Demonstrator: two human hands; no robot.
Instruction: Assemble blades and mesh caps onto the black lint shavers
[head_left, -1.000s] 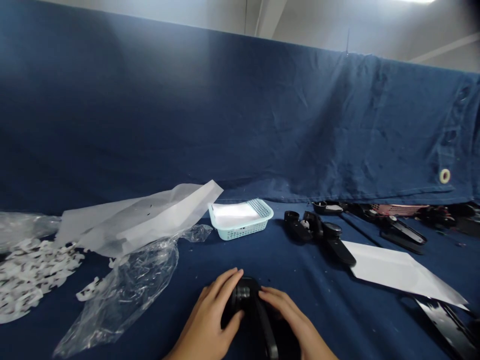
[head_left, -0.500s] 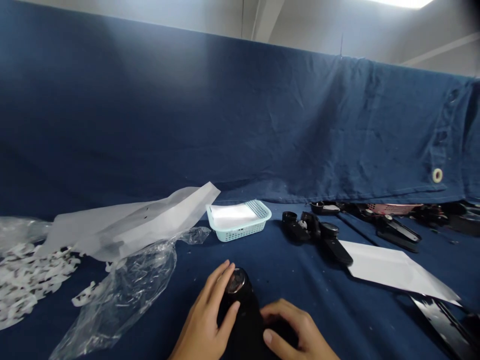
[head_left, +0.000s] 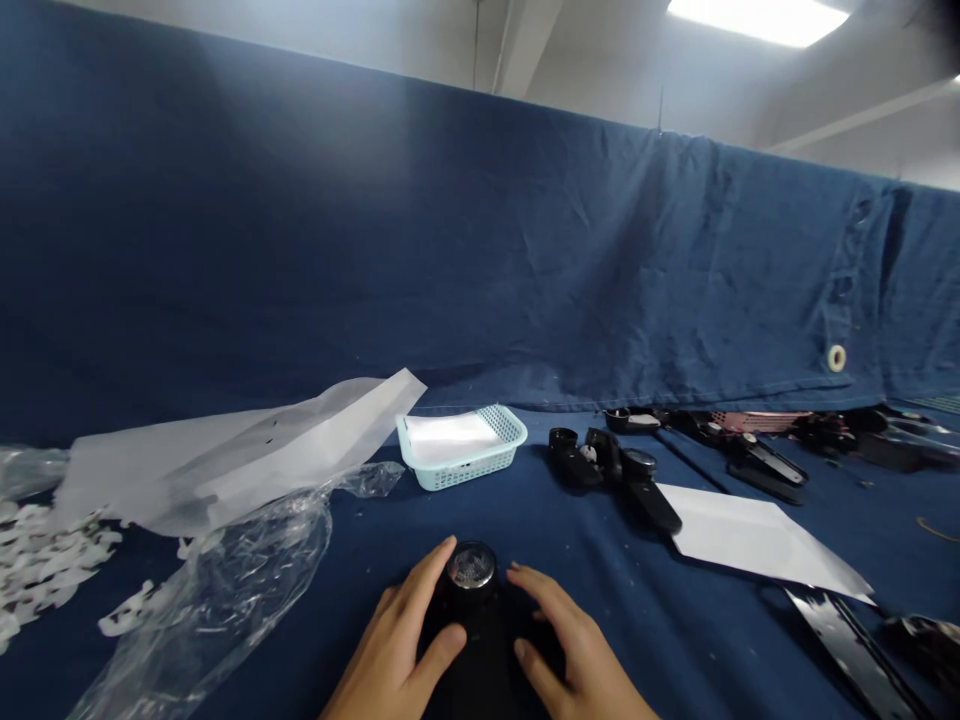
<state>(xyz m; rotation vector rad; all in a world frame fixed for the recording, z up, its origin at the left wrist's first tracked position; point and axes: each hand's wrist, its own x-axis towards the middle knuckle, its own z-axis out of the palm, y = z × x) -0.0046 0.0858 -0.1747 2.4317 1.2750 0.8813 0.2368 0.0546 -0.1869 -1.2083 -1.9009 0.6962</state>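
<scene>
A black plastic part with a round silvery cap [head_left: 471,600] lies on the blue cloth at the bottom middle. My left hand [head_left: 397,650] wraps its left side, fingers curled along it and thumb pressed on its body. On the part's right side rests my right hand [head_left: 574,655], fingers bent over it. Both hands grip the part between them, and its lower end runs out of view.
A pale green basket [head_left: 461,447] with white sheets stands behind the hands. White paper [head_left: 225,455], clear plastic film [head_left: 217,590] and white scraps [head_left: 45,560] lie left. Black parts [head_left: 611,465] and a white sheet [head_left: 757,540] lie right. A blue cloth wall [head_left: 480,250] backs the table.
My right hand has slid up from the part's lower side to beside the cap. The view has shifted slightly to the right.
</scene>
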